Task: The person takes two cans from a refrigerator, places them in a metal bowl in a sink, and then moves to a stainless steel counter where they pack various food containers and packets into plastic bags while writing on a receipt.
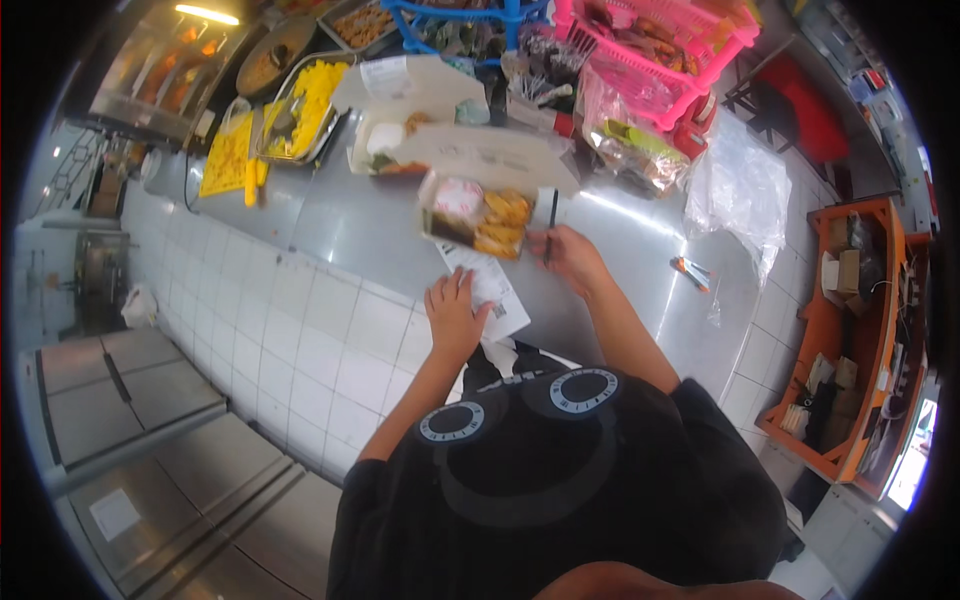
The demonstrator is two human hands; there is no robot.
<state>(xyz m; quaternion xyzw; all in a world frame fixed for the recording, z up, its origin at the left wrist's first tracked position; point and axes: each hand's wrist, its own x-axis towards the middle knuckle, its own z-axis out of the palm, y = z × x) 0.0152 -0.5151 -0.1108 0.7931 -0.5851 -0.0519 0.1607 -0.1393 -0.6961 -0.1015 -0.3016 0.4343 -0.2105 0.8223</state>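
Note:
On the metal counter in front of me, a paper receipt (491,292) bearing print and a code lies near the edge, with my left hand (454,304) resting on its left side. My right hand (566,255) holds a thin dark pen-like object (551,241) beside the right side of a lidded cardboard food box (427,217). The box stands with its lid raised; in it are golden fried pieces (504,221) and a round item in white and red wrapping (458,197). Just behind is a second food box (360,150) with its lid up, containing a white round item and other food.
A tray of yellow food (262,150) stands left, beside a yellow cutting board (217,169) and a yellow-handled utensil (250,184). Pink basket (660,71) and blue basket (450,15) stand at the back. Right are clear plastic bags (739,180) and a small orange-and-black tool (690,274).

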